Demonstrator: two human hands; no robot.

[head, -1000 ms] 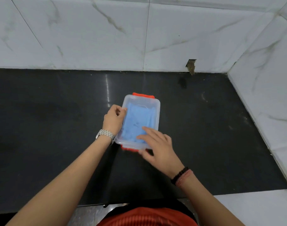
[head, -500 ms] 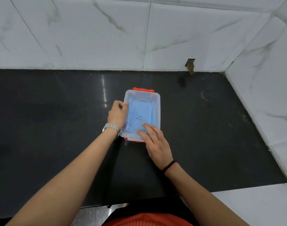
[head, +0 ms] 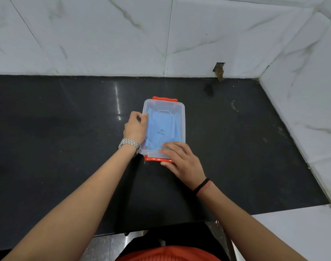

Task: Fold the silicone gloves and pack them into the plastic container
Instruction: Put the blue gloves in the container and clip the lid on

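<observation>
Black counter (head: 66, 129): lidded container (head: 177, 113) lengthwise away, left hand (head: 135, 128) gripping its side, right hand (head: 181, 160) flat on lid.

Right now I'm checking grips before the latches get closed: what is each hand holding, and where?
The left hand grips the plastic container by its left rim. The right hand holds nothing; its fingers press flat on the lid's near end.

The container (head: 163, 129) has slid farther from the person, and the right hand (head: 181, 160) now covers its near right corner
</observation>
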